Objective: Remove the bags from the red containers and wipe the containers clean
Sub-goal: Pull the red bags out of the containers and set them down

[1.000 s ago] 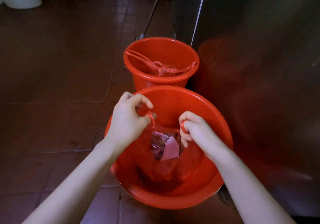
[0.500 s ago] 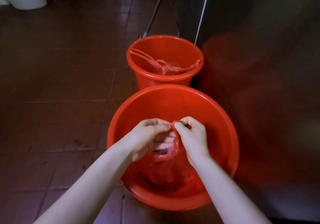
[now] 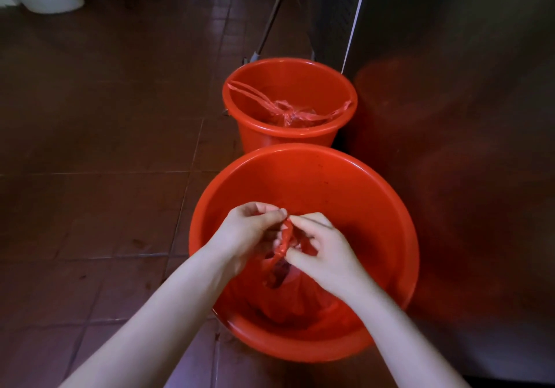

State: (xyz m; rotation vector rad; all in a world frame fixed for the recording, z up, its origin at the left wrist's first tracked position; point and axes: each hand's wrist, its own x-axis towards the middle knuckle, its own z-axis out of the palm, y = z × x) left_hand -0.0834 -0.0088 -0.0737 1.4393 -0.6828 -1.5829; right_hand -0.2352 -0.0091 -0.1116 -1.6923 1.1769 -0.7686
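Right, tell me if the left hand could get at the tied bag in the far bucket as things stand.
Probably yes, once it lets go. The left hand is busy gripping the handles of the red bag in the near basin. The far bucket is open-topped, its tied bag uncovered, with nothing between.

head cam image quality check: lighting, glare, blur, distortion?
Head view: dim, with a strong red cast; glare streaks on the wet-looking floor tiles and highlights on the far bucket rim; the steel panel at right mirrors a smeared red reflection; wide-angle bowing of tile lines near the edges; left hand, right hand and bag in the near basin reasonably sharp.
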